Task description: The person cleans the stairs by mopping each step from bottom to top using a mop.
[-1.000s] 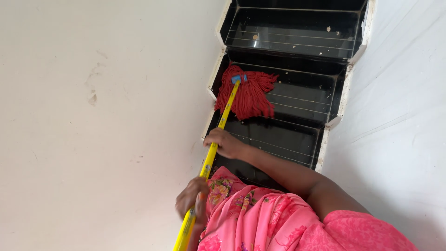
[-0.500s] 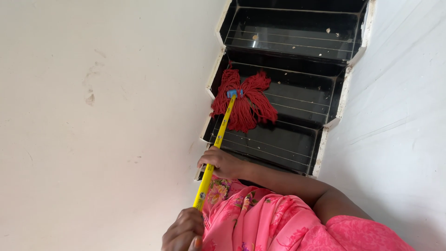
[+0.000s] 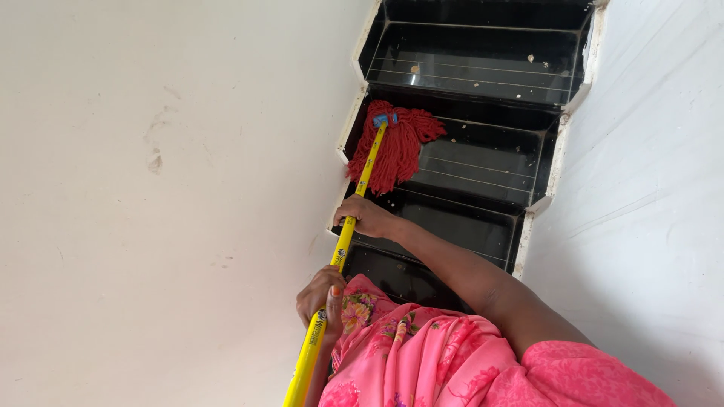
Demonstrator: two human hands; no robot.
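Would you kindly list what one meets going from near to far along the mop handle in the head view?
Pink floral garment → left hand low on the yellow mop handle → right hand higher up → blue collar → red string mop head on a black step → farther black step with pale specks.

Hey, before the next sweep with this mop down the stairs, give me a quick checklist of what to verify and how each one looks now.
1. Right hand wrapped on the yellow handle: ok.
2. Left hand gripping lower on the handle: ok.
3. Red mop head flat on the black step: ok.
4. Step above free of crumbs: not ok, specks show.
5. Steps dry underfoot: cannot tell.
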